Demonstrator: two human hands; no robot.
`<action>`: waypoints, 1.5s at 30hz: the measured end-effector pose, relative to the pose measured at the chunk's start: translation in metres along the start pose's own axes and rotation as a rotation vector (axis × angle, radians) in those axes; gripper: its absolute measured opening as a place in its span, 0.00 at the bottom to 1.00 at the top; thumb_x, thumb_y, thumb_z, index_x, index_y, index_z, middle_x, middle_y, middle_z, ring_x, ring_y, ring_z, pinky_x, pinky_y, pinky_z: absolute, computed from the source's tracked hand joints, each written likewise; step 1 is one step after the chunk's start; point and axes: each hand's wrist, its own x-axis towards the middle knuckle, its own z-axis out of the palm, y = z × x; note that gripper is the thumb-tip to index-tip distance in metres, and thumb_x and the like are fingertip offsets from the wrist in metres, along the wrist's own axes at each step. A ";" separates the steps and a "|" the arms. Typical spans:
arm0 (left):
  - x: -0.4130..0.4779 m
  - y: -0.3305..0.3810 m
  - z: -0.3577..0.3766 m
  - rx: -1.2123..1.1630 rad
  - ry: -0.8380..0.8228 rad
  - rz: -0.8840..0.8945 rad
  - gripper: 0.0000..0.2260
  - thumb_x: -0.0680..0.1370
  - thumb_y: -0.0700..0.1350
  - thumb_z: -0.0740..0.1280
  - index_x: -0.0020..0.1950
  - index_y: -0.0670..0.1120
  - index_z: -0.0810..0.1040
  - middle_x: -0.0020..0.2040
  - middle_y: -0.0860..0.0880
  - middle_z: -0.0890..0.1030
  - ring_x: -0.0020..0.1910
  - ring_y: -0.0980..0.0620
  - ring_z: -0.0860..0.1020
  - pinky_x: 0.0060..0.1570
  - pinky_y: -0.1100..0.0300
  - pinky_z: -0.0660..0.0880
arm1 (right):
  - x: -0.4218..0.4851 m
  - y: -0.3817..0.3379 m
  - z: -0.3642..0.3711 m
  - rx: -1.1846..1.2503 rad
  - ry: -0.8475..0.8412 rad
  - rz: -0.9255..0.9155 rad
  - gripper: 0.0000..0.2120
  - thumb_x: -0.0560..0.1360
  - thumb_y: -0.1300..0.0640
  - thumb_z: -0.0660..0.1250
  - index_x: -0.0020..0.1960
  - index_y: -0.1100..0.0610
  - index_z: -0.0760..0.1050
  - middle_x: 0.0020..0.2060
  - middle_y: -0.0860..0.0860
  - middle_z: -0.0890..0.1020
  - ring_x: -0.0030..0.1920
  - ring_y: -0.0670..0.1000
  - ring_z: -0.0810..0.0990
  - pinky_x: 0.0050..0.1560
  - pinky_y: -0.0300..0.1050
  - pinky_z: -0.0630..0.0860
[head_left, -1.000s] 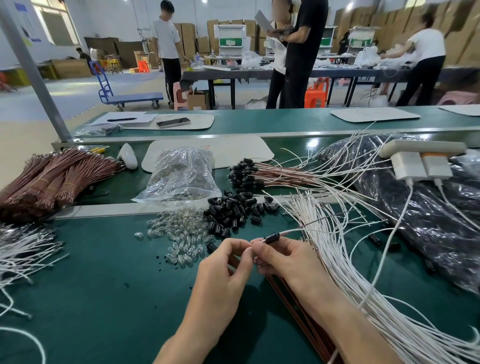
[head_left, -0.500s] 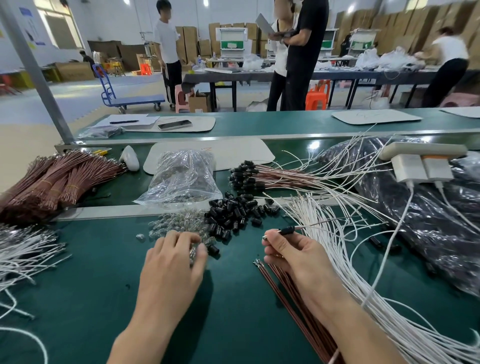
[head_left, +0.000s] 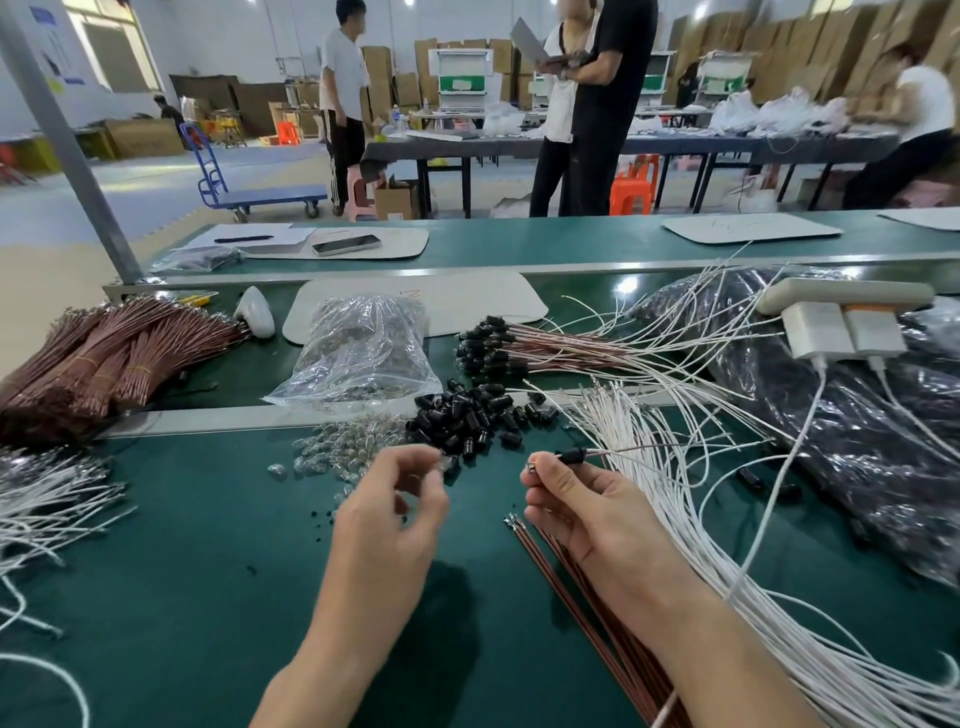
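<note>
At centre-left of the frame the heap of loose bulbs lies on the green bench. Just below and right of it our left hand is raised off the surface, thumb and forefinger curled together on what looks like one small glass bulb. The bulb is tiny and half hidden, so we take that pinch as likely, not certain. Above the gap between the hands sits the pile of black caps. Right of centre, our right hand grips the capped lead between thumb and forefinger. Its metal tip pokes out at the hand's upper left, and its wire trails off right over the fan of white wires. A few brown wires lie under that wrist. The coming move, as we judge it, turns on this: the lead's long axis runs nearly level across the frame, its open end facing left toward the bulb, the two apart by a clear gap. The left hand is placed to carry the bulb rightward along that axis while the right holds the lead steady.
</note>
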 end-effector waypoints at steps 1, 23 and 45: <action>-0.003 0.006 0.007 -0.114 -0.025 -0.018 0.09 0.80 0.43 0.68 0.51 0.59 0.78 0.46 0.58 0.82 0.46 0.56 0.80 0.45 0.67 0.74 | 0.001 0.001 0.001 0.009 -0.006 0.009 0.10 0.65 0.54 0.76 0.42 0.59 0.87 0.40 0.55 0.86 0.37 0.46 0.83 0.38 0.37 0.81; -0.017 0.011 0.033 -0.412 -0.125 -0.108 0.09 0.80 0.46 0.70 0.51 0.63 0.82 0.40 0.55 0.84 0.37 0.49 0.80 0.40 0.54 0.80 | 0.001 0.008 0.001 -0.061 -0.014 0.026 0.13 0.63 0.50 0.78 0.41 0.58 0.87 0.41 0.54 0.86 0.38 0.45 0.83 0.40 0.36 0.81; -0.018 0.009 0.034 -0.374 -0.126 -0.082 0.06 0.78 0.52 0.69 0.53 0.63 0.82 0.41 0.55 0.84 0.38 0.44 0.79 0.39 0.50 0.79 | 0.001 0.009 0.000 -0.060 -0.010 0.014 0.13 0.63 0.50 0.78 0.43 0.58 0.87 0.42 0.55 0.86 0.40 0.46 0.84 0.41 0.36 0.80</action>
